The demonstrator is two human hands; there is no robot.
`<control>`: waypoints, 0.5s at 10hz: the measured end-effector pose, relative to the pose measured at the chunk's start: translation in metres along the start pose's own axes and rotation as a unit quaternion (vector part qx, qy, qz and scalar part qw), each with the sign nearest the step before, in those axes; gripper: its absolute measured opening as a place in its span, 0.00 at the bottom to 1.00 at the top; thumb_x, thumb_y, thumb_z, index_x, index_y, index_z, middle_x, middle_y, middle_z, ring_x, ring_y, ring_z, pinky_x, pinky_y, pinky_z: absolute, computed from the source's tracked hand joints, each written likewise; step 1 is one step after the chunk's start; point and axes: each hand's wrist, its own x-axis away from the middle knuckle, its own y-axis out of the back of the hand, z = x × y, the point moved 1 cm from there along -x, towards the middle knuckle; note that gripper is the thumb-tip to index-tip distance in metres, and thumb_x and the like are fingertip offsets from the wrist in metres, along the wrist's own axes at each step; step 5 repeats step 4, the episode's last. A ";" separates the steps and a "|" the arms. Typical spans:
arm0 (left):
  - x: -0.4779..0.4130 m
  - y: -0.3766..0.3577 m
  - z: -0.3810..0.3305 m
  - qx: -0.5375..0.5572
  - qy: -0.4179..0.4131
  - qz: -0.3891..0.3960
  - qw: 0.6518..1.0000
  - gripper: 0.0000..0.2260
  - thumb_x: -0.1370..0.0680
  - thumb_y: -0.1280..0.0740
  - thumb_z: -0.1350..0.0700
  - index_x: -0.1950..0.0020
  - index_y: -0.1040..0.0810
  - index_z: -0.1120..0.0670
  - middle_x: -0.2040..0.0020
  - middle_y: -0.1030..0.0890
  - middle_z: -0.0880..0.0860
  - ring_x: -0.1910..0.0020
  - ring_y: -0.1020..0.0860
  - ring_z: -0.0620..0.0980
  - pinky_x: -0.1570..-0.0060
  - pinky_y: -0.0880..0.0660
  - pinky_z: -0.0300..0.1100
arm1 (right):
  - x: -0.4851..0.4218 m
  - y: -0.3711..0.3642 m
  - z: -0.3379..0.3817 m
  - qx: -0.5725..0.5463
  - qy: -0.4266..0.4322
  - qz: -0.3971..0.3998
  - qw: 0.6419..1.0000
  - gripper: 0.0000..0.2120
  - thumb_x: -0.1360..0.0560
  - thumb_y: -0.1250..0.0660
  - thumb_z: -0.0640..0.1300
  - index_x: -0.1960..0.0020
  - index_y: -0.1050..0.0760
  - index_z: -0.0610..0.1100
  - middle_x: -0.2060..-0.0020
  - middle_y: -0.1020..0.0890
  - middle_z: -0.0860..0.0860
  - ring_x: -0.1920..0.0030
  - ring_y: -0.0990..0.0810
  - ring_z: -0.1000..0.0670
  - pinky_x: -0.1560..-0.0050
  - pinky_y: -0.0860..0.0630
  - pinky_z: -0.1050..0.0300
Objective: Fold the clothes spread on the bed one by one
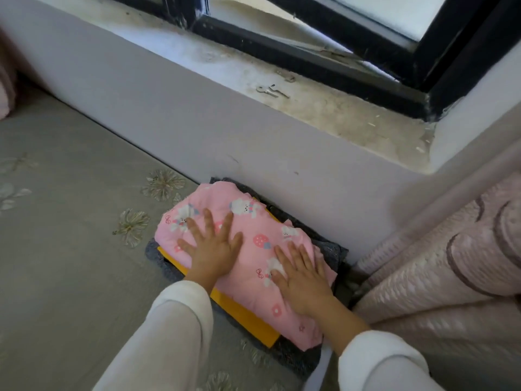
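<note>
Since both hands lie flat on a neat pile, I think the folding is far along. The pile sits at the far right corner of the bed (70, 249), right up against the wall (197, 122) under the window sill (338, 117).

On top is a pink cloth (253, 266) with white bunnies and red strawberries on it. It is folded into a fat, soft block, and a few loose edges poke out on its right side. Under it is a yellow cloth (245, 314), folded flat, with only its near left edge showing. At the bottom is a dark grey fuzzy cloth (296, 359) that sticks out around the others.

The left hand (214, 249) rests on the left part of the pink cloth, and the right hand (301, 280) on the near right part. The fingers (208, 221) of both hands are straight and spread wide. They hold nothing. They only press down on the pink cloth, as if to smooth it.

So three pieces look folded and stacked. No spread-out clothes show on the part of the bed I can see. More may lie out of view, so I cannot tell if any are left.

A pink quilted blanket (451, 263) is bunched up on the right, and small keys (272, 91) lie on the window sill.
</note>
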 end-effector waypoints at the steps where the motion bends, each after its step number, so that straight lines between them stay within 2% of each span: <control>1: 0.019 0.015 -0.007 0.010 -0.009 0.006 1.000 0.25 0.20 0.55 0.37 0.23 0.57 0.37 0.22 0.63 0.49 0.25 0.66 0.60 0.34 0.59 0.72 | 0.013 0.016 0.004 -0.007 0.006 -0.028 1.000 0.29 0.20 0.55 0.62 0.22 0.59 0.59 0.22 0.58 0.54 0.23 0.62 0.50 0.27 0.66 0.42; 2: 0.047 0.023 -0.015 0.012 -0.021 -0.003 1.000 0.25 0.18 0.54 0.41 0.22 0.55 0.42 0.21 0.60 0.49 0.23 0.62 0.55 0.30 0.54 0.66 | 0.027 0.036 0.009 -0.039 0.026 -0.058 0.997 0.27 0.19 0.50 0.58 0.22 0.48 0.53 0.22 0.48 0.53 0.23 0.54 0.52 0.25 0.60 0.45; 3: 0.082 0.020 -0.024 0.019 -0.046 -0.022 0.999 0.25 0.17 0.53 0.43 0.22 0.54 0.45 0.21 0.59 0.50 0.23 0.60 0.53 0.29 0.53 0.62 | 0.048 0.051 0.017 -0.091 0.043 -0.111 0.989 0.25 0.20 0.45 0.55 0.25 0.40 0.50 0.26 0.36 0.52 0.25 0.43 0.51 0.25 0.47 0.48; 4: 0.122 0.009 -0.040 0.005 -0.087 -0.019 0.996 0.25 0.17 0.52 0.46 0.21 0.55 0.48 0.21 0.59 0.53 0.23 0.61 0.54 0.28 0.53 0.60 | 0.072 0.076 0.021 -0.203 0.016 -0.143 0.968 0.26 0.21 0.41 0.53 0.25 0.39 0.48 0.28 0.33 0.49 0.29 0.34 0.47 0.29 0.37 0.50; 5: 0.122 0.009 -0.040 0.005 -0.087 -0.019 0.996 0.25 0.17 0.52 0.46 0.21 0.55 0.48 0.21 0.59 0.53 0.23 0.61 0.54 0.28 0.53 0.60 | 0.072 0.076 0.021 -0.203 0.016 -0.143 0.968 0.26 0.21 0.41 0.53 0.25 0.39 0.48 0.28 0.33 0.49 0.29 0.34 0.47 0.29 0.37 0.50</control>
